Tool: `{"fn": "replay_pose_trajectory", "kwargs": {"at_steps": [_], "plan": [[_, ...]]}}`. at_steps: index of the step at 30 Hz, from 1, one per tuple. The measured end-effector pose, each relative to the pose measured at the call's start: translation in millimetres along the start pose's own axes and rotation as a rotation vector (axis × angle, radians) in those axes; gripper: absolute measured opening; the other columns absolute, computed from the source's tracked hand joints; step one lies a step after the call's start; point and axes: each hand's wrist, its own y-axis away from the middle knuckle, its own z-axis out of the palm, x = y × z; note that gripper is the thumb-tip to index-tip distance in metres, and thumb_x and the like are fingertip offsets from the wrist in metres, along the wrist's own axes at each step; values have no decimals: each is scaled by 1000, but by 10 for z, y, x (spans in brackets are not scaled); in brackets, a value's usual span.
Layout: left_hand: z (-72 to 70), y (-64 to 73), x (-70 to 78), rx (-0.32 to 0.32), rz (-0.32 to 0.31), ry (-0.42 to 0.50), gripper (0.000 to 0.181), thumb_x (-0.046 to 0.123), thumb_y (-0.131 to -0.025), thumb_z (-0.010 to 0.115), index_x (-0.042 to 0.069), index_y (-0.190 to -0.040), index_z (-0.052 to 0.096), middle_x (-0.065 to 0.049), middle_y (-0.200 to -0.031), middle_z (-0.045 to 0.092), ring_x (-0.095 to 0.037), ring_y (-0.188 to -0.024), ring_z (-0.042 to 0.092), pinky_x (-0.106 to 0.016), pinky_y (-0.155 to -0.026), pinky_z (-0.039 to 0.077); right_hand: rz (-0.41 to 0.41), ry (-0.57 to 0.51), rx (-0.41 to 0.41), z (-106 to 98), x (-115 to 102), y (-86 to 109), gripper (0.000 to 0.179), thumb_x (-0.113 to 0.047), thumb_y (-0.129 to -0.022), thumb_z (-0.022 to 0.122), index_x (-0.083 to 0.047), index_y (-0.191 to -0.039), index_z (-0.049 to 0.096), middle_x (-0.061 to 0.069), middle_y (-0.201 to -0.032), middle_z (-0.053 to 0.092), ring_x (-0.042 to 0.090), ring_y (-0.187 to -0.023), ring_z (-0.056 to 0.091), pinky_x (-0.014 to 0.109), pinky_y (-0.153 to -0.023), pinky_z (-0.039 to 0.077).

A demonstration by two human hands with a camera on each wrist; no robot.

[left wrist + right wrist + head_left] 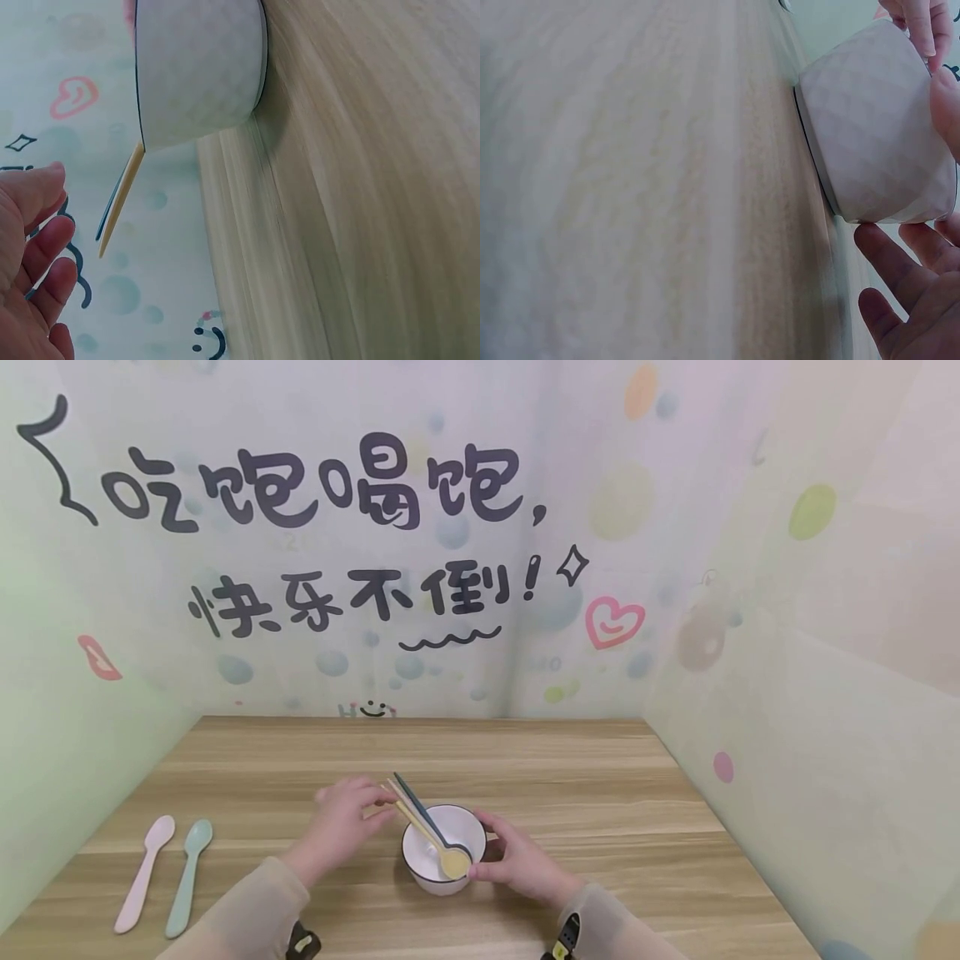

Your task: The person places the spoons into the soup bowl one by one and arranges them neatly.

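A white bowl [420, 863] with a dark rim stands on the table, its outside faceted in the right wrist view. Inside it lean a yellow spoon [454, 862] and a dark blue spoon [423, 814], heads down and handles slanting up over the far left rim. My right hand [525, 862] holds the bowl's right side, thumb near the front and fingers farther back. The left hand [348, 818] hovers by the handle ends, fingers loosely bent. In the left wrist view a gap shows between those fingers [56, 236] and the yellow handle [120, 202].
On the left of the wooden table [570, 760] lie a pink spoon [146, 872] and a light green spoon [189, 877], side by side. A printed backdrop [465, 693] rises behind the table, and a pale wall [787, 760] borders it on the right.
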Motion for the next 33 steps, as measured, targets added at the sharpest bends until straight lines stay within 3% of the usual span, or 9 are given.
{"fn": "replay_pose_trajectory", "kwargs": {"at_steps": [4, 9, 19, 27, 33], "plan": [[-69, 45, -68, 8, -61, 46, 15, 19, -82, 76, 14, -95, 73, 4, -93, 67, -22, -89, 60, -49, -84, 35, -3, -14, 4, 8, -7, 6, 85, -14, -81, 78, -8, -150, 28, 11, -145, 39, 28, -116, 55, 43, -92, 47], [-147, 83, -167, 17, -121, 97, 16, 16, -85, 73, 9, -100, 72, 1, -90, 66, -20, -87, 60, -43, -80, 47, 1, -9, 8, 11, -14, 10, 86, -14, -81, 78, -7, -150, 28, 11, -146, 38, 28, -116, 56, 43, -92, 47], [-295, 193, -340, -53, -343, 212, 30, 21, -92, 65, 3, -116, 65, -6, -98, 60, -19, -87, 54, -32, -71, 46, 2, -5, 11, 13, -18, 3, 85, -15, -81, 78, -7, -150, 28, 11, -146, 39, 27, -115, 56, 43, -91, 47], [-412, 312, -513, -80, -401, 219, 34, 25, -95, 61, 2, -120, 63, -9, -104, 58, -21, -89, 52, -32, -70, 44, 11, 3, 12, 6, -19, 3, 85, -16, -81, 78, -8, -150, 28, 11, -145, 39, 26, -114, 56, 42, -90, 48], [-507, 392, -601, -88, -430, 195, 48, 40, -96, 56, 1, -123, 60, -11, -108, 58, -22, -92, 53, -32, -69, 45, 4, 3, 1, 5, -27, 3, 83, -17, -82, 78, -9, -149, 30, 11, -143, 41, 26, -113, 57, 41, -89, 48]]}}
